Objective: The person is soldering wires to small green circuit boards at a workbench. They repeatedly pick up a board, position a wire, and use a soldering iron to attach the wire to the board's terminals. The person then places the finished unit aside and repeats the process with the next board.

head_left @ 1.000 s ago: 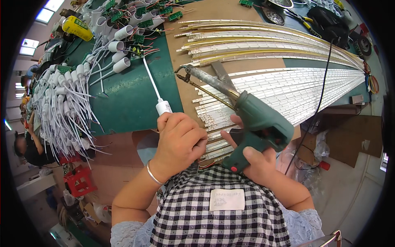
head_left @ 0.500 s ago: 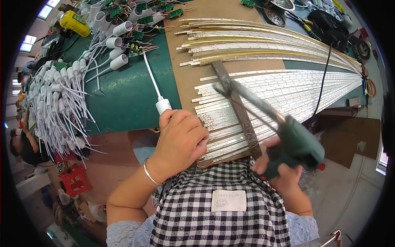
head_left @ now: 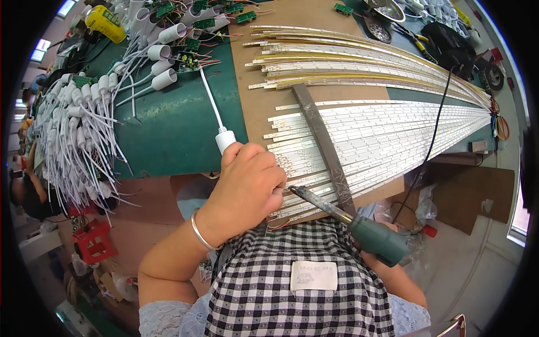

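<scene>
My left hand is closed around a white plastic end cap with a white cable running from it to a circuit board. Its fingertips press at the near-left ends of the LED strips; what they pinch there is hidden. My right hand, mostly covered by the tool, grips a green soldering gun. The gun's dark tip lies right beside my left fingertips, over the strip ends. A brown flat bar rests across the fanned strips.
A second bundle of strips lies farther back. White caps with cables are heaped at the left, near green circuit boards. A yellow bottle, pliers and a metal dish stand toward the back. A black cord crosses the strips.
The soldering gun has swung down and nearer, its tip coming from above the bar to my left fingertips. My left hand has barely moved.
</scene>
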